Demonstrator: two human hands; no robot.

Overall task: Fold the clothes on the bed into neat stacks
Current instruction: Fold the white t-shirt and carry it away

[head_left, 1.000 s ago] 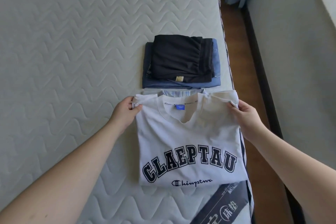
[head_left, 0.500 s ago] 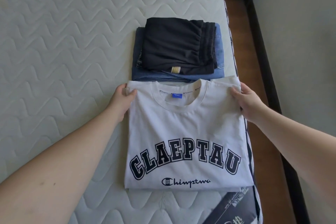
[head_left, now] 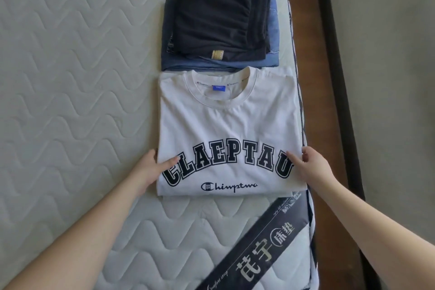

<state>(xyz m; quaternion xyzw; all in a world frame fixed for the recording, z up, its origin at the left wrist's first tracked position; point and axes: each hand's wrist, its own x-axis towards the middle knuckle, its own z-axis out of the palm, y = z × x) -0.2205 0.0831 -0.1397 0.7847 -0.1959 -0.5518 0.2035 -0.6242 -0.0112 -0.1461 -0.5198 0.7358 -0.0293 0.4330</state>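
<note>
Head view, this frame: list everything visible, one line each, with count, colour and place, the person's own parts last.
T-shirt: one, white with dark lettering, folded, near the mattress's right edge.
Black garment: one, folded, on top of the denim.
Denim garment: one, blue, folded, just beyond the T-shirt.
Mattress: one, pale quilted, under everything.
Mattress label: one, dark band with pale print, near corner.
Floor: brown strip right of the mattress.
Wall: grey, far right.
Left hand: at the T-shirt's left edge.
Right hand: at its right edge.
</note>
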